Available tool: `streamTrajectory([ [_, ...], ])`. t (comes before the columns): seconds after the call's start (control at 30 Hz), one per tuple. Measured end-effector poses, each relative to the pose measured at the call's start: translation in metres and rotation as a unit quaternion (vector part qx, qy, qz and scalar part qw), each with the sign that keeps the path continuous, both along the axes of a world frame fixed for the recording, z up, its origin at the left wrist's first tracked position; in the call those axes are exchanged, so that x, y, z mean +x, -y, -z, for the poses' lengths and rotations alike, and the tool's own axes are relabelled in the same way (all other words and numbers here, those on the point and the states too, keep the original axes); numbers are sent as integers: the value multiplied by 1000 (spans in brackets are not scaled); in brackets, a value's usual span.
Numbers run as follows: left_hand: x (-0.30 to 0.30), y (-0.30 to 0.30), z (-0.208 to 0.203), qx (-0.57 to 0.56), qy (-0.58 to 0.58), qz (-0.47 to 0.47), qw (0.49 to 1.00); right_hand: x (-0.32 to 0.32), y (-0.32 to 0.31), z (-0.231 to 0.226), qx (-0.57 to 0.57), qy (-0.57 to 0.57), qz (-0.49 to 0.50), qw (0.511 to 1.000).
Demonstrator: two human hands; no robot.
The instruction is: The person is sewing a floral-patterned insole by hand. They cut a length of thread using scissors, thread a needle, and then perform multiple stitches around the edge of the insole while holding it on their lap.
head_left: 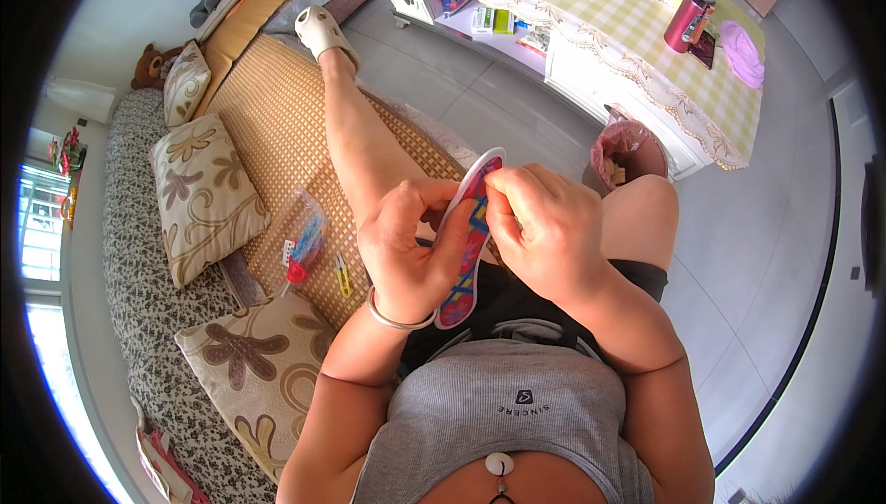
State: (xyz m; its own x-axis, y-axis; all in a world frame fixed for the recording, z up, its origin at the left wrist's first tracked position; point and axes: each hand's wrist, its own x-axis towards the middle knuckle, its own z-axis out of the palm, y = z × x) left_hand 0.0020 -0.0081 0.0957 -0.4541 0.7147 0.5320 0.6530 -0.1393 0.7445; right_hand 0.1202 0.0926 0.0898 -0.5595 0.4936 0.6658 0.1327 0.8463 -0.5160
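My left hand [406, 246], with a bangle on its wrist, grips a patterned insole [459, 307] over my lap. The insole is red, blue and yellow with a white rim, tilted upright, its toe end pointing away from me. My right hand [551, 232] is closed in a pinch beside the insole's right edge, near its upper part. What those fingertips hold, if anything, is too small to make out. On the woven mat to the left lie small yellow-handled thread snips [343, 277] and a clear plastic bag [305, 227] with blue and red contents.
Patterned cushions [208, 199] lie along the left side of the woven mat [277, 89]. A lined waste bin [632, 153] stands beyond my right knee. On the cloth-covered cabinet [591, 6] stand a red thermos [688, 19] and a purple cloth [741, 54].
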Motion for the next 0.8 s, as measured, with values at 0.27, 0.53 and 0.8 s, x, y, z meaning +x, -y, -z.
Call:
streamTrajectory([
  [0.27,3,-1,8,25,17,-22,999,-1,3,1,-55,-62,-27,996],
  [0.53,-6,1,18,54,221,49,973,5,4,-5,-131,-156,-9,979],
  [0.8,-8,-1,20,65,419,218,879,8,-11,31,-775,-164,-296,533],
])
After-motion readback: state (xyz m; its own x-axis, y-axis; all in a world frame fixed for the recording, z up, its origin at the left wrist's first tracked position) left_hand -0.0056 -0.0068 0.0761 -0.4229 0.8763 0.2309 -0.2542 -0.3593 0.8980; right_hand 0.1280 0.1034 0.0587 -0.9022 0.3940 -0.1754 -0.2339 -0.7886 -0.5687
